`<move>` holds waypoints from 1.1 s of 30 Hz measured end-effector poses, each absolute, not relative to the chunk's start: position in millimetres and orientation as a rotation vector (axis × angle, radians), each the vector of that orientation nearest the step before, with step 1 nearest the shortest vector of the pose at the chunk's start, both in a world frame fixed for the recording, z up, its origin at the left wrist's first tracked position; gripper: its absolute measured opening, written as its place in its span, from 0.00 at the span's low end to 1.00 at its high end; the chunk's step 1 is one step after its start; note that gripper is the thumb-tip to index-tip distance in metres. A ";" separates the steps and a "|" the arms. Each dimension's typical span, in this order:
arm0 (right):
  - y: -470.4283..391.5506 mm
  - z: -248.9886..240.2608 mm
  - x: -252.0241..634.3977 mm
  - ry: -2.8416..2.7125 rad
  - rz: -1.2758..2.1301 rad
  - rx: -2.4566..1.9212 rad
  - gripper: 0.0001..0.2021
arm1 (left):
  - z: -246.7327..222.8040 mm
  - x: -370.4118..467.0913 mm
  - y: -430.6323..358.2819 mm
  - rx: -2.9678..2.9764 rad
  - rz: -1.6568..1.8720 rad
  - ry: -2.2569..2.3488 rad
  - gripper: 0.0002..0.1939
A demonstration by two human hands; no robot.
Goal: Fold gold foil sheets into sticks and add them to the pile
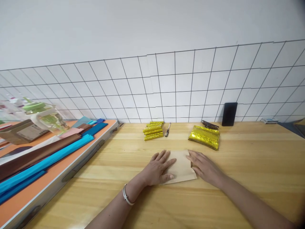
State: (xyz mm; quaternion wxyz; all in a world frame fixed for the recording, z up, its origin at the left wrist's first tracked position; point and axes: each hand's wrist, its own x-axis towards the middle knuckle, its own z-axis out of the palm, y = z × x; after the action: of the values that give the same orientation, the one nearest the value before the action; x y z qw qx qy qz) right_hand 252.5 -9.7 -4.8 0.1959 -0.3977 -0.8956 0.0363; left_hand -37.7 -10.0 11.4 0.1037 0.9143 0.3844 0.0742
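A piece of light brown paper (182,167) lies on the wooden table in front of me; whether it is a single sheet or layered I cannot tell. My left hand (159,168) rests flat across its left part, fingers spread. At the right edge my right hand (202,165) has its fingers curled about the paper, which bends up there slightly. Beyond my left hand are several gold foil-wrapped sticks (153,131) in a pile, with a pen (168,129) beside them. A gold foil packet (205,136) lies beyond my right hand, and a black stapler-like tool (210,124) is behind it.
A black phone-like slab (229,114) leans against the tiled wall. To the left, an orange-topped board (78,152) with a raised edge carries blue rolls (64,151), brown rolls, a cardboard box (22,132) and a green-lidded bottle (47,116). A small flat stack (269,120) sits at the far right.
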 end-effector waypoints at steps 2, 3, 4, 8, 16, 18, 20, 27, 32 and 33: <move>-14.3 1.3 250.1 -2.575 0.089 -0.991 0.22 | 11.8 -38.2 -9.5 2.692 0.228 1.130 0.31; -16.5 4.6 249.8 -2.609 0.090 -0.935 0.21 | 12.0 -38.6 -9.3 2.689 0.242 1.127 0.30; -18.5 8.0 250.0 -2.639 0.096 -0.889 0.21 | 12.1 -38.9 -9.0 2.687 0.256 1.123 0.29; -25.1 18.4 250.8 -2.690 0.168 -0.850 0.18 | 11.5 -39.9 -7.5 2.685 0.247 1.128 0.27; -26.7 11.1 244.9 -2.607 0.160 -0.825 0.14 | 13.9 -40.8 -5.2 2.608 0.210 1.097 0.27; -24.7 5.8 245.8 -2.547 0.180 -0.825 0.13 | 18.7 -43.9 -4.1 2.525 0.235 1.051 0.27; -22.2 0.0 247.3 -2.463 0.221 -0.852 0.12 | 23.6 -50.2 -1.6 2.406 0.284 0.992 0.26; -17.1 -10.6 248.8 -2.167 0.444 -1.125 0.15 | 27.9 -72.4 10.5 1.950 0.427 0.722 0.32; -15.2 -13.6 249.6 -2.065 0.535 -1.199 0.18 | 32.7 -51.2 0.9 1.904 0.510 0.807 0.31; -14.7 -13.9 249.6 -2.070 0.542 -1.199 0.19 | 33.5 -45.3 -1.6 1.904 0.551 0.823 0.23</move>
State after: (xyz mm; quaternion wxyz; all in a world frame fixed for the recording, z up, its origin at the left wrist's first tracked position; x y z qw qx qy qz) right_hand 249.6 -14.7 -13.9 0.3376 -0.4602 -0.7943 0.2082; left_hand -45.3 -1.6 33.5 0.4775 0.7796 0.3368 0.2255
